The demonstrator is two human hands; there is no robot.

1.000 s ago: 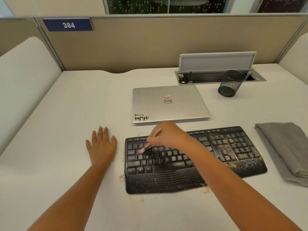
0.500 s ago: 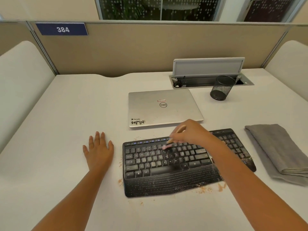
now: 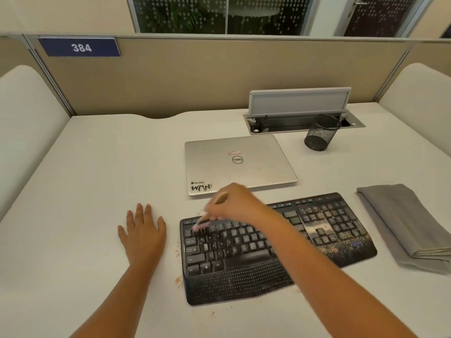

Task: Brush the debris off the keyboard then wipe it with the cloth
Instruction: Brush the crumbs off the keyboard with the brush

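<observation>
We are brushing the keyboard (image 3: 244,252), our right hand (image 3: 234,203) gripping the brush (image 3: 203,220) over its top-left keys, left hand (image 3: 144,232) lying flat just beside; crumbs right of our forearm probably need sweeping next, before the cloth (image 3: 402,223).

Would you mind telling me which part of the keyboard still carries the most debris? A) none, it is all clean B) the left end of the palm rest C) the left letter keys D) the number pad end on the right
D: the right end of the keyboard is thickly speckled with crumbs, while the left keys near the brush held by the right hand look mostly dark and clean.
</observation>
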